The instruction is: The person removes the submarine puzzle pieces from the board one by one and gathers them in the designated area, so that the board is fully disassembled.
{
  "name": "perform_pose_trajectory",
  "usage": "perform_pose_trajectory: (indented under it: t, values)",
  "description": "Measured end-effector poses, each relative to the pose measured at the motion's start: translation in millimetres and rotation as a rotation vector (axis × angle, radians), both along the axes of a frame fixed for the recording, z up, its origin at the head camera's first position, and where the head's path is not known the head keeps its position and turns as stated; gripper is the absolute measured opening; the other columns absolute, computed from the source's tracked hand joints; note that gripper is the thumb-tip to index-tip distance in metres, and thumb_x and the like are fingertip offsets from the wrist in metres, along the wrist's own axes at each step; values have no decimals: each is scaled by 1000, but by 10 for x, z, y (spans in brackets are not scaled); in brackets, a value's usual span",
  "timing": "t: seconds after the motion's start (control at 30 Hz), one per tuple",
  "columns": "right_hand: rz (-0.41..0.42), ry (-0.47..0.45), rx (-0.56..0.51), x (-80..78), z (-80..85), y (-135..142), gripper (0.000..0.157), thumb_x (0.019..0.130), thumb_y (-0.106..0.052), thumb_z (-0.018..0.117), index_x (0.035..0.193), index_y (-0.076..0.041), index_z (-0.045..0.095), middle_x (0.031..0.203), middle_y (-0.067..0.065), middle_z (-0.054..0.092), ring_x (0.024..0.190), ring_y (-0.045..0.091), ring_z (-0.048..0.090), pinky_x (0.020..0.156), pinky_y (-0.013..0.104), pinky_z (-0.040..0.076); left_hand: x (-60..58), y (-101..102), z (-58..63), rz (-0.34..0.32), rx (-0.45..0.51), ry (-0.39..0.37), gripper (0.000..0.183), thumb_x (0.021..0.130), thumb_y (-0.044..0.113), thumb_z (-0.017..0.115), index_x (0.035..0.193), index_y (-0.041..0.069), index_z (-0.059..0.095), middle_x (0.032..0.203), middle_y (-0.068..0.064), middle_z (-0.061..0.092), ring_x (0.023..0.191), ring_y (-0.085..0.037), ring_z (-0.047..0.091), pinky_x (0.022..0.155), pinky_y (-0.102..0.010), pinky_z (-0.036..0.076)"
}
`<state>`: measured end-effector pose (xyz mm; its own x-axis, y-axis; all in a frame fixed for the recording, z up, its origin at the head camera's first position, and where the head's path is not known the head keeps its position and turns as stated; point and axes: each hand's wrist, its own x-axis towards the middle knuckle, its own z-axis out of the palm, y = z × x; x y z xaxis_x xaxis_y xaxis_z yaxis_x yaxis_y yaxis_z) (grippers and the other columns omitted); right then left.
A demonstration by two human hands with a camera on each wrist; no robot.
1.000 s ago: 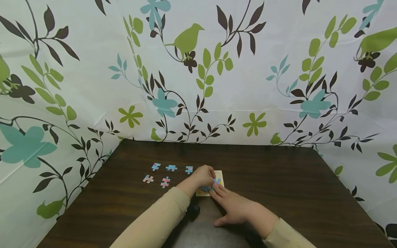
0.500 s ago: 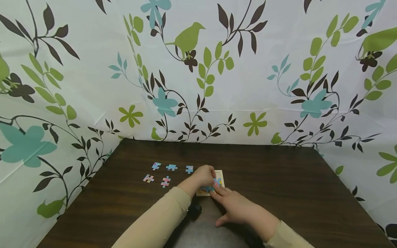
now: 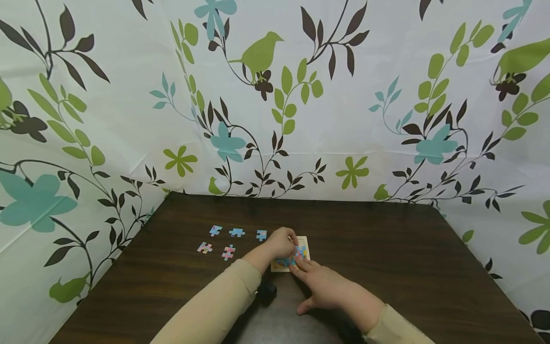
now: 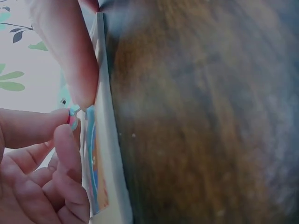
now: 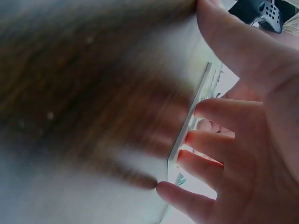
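Observation:
A jigsaw tray (image 3: 279,268) with a pale wooden border lies flat on the dark table, partly filled with a colourful picture. Over its left side is my left hand (image 3: 281,242), thumb and finger pinching a small jigsaw piece (image 4: 73,119) with pink and blue on it, seen edge-on in the left wrist view. Much of the tray is covered by the hands. My right hand (image 3: 324,284) lies with straight, spread fingers; their fingertips rest on the tray's near right border, and the thumb is out to the side on the table.
Several loose jigsaw pieces lie left of the tray, among them a blue piece (image 3: 237,232) and a pink piece (image 3: 228,252). The dark wooden table (image 3: 386,248) reaches back to a white patterned curtain (image 3: 343,119).
Both hands stay in almost the same place, with the left fingers still over the tray. The loose pieces have not moved.

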<state>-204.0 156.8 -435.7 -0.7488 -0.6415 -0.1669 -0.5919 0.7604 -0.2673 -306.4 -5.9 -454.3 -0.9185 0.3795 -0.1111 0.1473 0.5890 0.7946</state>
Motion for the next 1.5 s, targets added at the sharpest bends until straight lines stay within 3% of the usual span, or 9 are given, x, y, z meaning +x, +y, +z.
perform_pose_trajectory:
  t: [0.77, 1.03, 1.2, 1.5]
  values:
    - [0, -5, -1, 7, 25, -2, 101, 72, -58, 78, 151, -8, 40, 156, 21, 29, 137, 46, 33, 96, 60, 41, 53, -42, -53, -14, 81, 81, 12, 81, -4, 66, 81, 7, 63, 67, -2, 56, 52, -12, 46, 47, -26, 38]
    - [-6, 3, 2, 2, 19, -4, 100, 72, -58, 78, 150, -8, 41, 155, 20, 31, 137, 44, 34, 97, 59, 41, -14, -104, 179, 48, 165, 129, 8, 90, 1, 68, 87, 7, 64, 74, -3, 57, 62, -15, 50, 53, -27, 42]
    - [-15, -3, 4, 3, 0, -14, 100, 73, -59, 78, 151, -9, 40, 156, 19, 30, 138, 41, 33, 98, 57, 41, -57, -273, 272, 72, 152, 157, 5, 86, 0, 70, 86, 3, 66, 72, -3, 58, 65, -15, 53, 57, -28, 44]
    - [-25, 4, 20, -7, -25, -19, 101, 72, -61, 77, 151, -10, 39, 157, 19, 29, 139, 40, 33, 101, 54, 40, -102, -772, 209, 117, 76, 92, 4, 83, 0, 72, 82, 1, 68, 69, -3, 57, 57, -14, 49, 51, -28, 42]
